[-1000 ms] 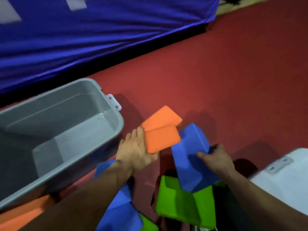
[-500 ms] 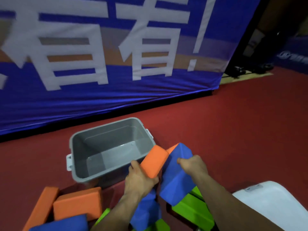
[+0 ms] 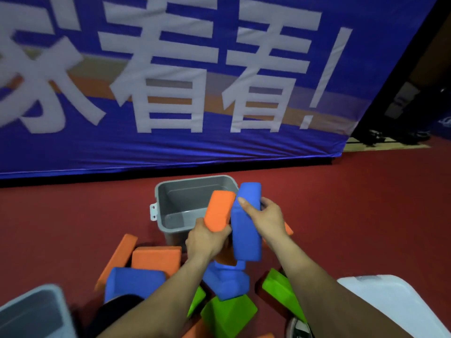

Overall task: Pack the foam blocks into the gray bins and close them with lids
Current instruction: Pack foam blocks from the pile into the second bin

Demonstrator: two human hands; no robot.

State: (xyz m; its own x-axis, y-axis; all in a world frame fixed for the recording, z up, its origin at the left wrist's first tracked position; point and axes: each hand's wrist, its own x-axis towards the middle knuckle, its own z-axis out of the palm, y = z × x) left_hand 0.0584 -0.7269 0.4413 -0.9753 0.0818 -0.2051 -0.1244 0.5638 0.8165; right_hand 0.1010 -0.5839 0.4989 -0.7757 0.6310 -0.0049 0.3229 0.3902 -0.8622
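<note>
Fingers of the left hand (image 3: pixel 207 240) curl round a rectangular orange foam block (image 3: pixel 218 211) while the right hand (image 3: pixel 266 215) grips a long blue foam block (image 3: pixel 245 225), both held over the five o'clock corner of the open gray plastic bin (image 3: pixel 180 198), probably best lowered flat, side by side

Near bin (image 3: pixel 29 313) half off-frame; white lid (image 3: pixel 390 303) too

A red carpeted floor (image 3: pixel 366 203) runs to a blue banner (image 3: pixel 170 147) with large white characters along the far side.
</note>
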